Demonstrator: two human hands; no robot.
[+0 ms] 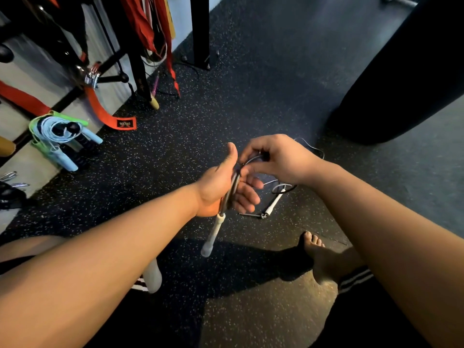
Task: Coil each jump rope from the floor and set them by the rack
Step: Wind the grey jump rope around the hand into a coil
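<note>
A thin grey rope (pixel 232 189) is looped in coils over the left hand (pixel 218 189). One white handle (pixel 213 234) hangs down, and the other handle (pixel 273 203) lies on the floor (pixel 251 109). A coiled blue rope (pixel 62 136) lies beside the rack (pixel 138 69).

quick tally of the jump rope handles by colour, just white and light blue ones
white handles: 2
light blue handles: 2
total: 4
Not counted: a blurred pale thing by the knee; I cannot tell what it is.
</note>
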